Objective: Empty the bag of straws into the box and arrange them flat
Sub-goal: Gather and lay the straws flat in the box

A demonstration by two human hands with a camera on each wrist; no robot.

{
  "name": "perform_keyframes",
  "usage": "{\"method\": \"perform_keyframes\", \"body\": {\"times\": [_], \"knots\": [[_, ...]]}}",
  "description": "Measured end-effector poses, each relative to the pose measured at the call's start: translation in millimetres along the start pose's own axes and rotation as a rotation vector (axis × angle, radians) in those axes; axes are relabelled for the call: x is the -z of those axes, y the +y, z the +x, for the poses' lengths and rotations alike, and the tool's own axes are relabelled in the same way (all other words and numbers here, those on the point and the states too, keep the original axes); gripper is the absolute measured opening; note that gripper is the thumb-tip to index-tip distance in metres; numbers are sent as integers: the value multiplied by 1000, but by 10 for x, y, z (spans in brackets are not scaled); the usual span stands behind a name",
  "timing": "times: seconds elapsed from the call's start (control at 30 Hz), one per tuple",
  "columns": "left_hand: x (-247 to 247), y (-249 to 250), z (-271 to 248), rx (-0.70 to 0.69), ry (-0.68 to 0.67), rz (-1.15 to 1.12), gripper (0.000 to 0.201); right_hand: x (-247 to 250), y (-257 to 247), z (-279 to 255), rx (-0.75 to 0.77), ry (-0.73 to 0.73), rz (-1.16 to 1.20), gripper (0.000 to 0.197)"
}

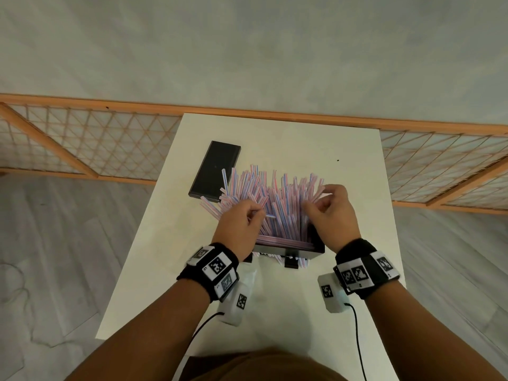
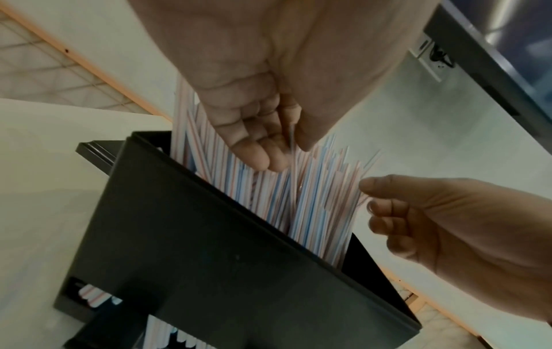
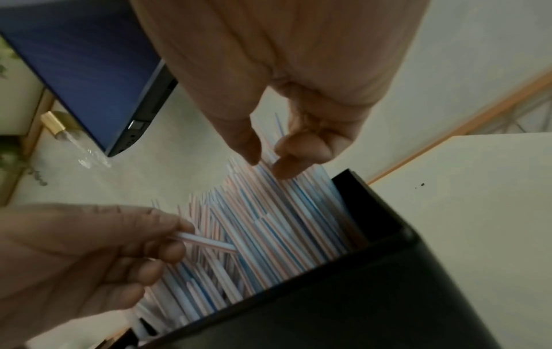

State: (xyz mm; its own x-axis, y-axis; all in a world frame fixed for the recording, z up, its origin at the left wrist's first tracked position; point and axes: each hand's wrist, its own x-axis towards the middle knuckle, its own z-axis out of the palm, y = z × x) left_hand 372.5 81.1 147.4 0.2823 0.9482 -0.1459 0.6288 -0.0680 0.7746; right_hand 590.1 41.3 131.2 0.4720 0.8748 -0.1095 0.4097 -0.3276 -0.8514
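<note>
A black box (image 1: 316,247) stands on the white table (image 1: 343,149) near its middle. It holds a dense bunch of pink-and-blue striped straws (image 1: 280,204) that stand upright and fan out above the rim. My left hand (image 1: 257,214) is at the left of the bunch and pinches a single straw (image 3: 209,244) between thumb and fingers. At the right of the bunch, my right hand (image 1: 316,204) has its thumb and curled fingers closed around several straw tips (image 3: 265,160). More straw ends show through openings low in the box front (image 2: 92,295).
The black lid (image 1: 214,169) lies flat behind the box to the left. A wood-framed lattice screen (image 1: 82,138) runs behind the table. Camera cables hang off the near edge. A dark monitor (image 3: 74,59) stands on the wall side.
</note>
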Motion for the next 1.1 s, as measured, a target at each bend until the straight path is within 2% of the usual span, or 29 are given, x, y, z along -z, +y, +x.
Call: {"method": "perform_keyframes", "body": {"times": [0.07, 0.13, 0.2, 0.27, 0.4, 0.5, 0.6, 0.73, 0.87, 0.93, 1.1], "knots": [[5, -20, 7, 8, 10, -6, 13, -42, 19, -3, -81, 73, -40, 63], [11, -39, 6, 6, 38, -24, 12, -78, 52, -5, -153, 82, -46, 83], [38, -42, -2, -5, 84, -59, 11, -102, 93, 6, -167, 67, -46, 91], [87, -41, -21, -14, 124, -109, 12, -95, 105, 15, -141, 53, -91, 87], [266, -29, -86, -25, 238, -219, 10, -76, 87, 25, -100, 18, -182, 62], [444, -55, -127, -48, 352, -330, 12, -87, 113, 86, 26, -34, -265, 35], [620, -109, -159, -49, 441, -423, 16, -100, 150, 113, 137, -99, -291, 20], [729, -218, -209, 8, 500, -425, 19, -47, 39, 62, 228, -80, -229, 12], [714, -306, -290, 78, 527, -422, 20, 117, -265, -26, 399, -69, -263, 7], [689, -344, -317, 99, 506, -428, 19, 204, -422, -65, 482, -100, -302, 6], [549, -410, -318, 107, 385, -410, 18, 316, -749, -135, 612, -187, -429, 23]]}}
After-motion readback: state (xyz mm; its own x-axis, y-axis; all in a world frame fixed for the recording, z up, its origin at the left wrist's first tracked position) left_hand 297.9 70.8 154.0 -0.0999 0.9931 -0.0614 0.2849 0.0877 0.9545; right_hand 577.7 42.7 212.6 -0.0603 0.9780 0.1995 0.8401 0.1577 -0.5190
